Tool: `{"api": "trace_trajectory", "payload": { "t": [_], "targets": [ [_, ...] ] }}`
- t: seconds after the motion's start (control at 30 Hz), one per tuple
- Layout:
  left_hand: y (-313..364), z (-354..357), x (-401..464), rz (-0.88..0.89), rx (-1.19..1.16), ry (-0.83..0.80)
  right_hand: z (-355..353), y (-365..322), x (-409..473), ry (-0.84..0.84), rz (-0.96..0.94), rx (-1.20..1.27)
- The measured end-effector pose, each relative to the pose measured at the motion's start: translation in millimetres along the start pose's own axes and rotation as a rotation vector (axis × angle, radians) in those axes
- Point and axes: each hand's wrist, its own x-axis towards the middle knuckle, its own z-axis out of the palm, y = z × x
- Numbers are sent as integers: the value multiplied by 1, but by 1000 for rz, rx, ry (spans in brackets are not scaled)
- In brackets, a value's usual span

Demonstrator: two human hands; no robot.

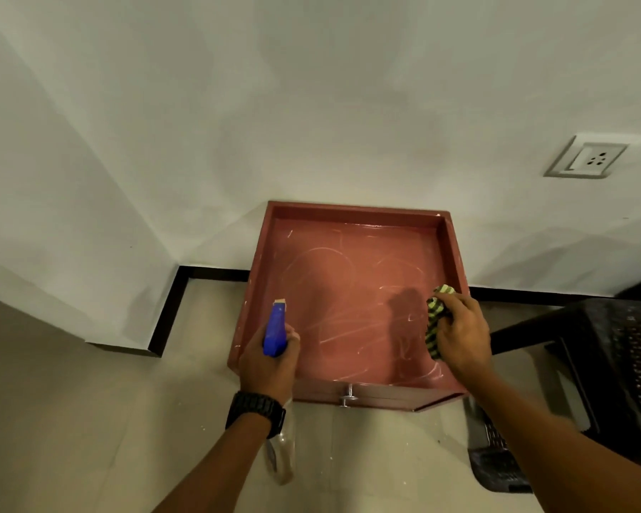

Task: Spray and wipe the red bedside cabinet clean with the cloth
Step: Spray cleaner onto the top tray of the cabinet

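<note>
**Wipe the wet top before it dries**

Your left hand [269,359] grips the spray bottle [274,333], blue nozzle aimed over the cabinet [348,290], which stands against the white wall. Your right hand [459,336] clutches the bunched striped cloth [435,323] near the right rim. Press the cloth flat and sweep in overlapping passes into the raised edges. The glossy red top shows pale streaks and smears; the cloth looks soft and ribbed.
</note>
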Motion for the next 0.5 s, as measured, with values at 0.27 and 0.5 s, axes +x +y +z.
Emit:
{"api": "trace_trajectory", "payload": {
  "t": [0.27, 0.5],
  "targets": [
    [-19, 23, 21, -130, 30, -26, 20, 17, 7, -59, 125, 52],
    [-4, 35, 41, -123, 99, 12, 22, 10, 23, -106, 111, 56]
  ]
}}
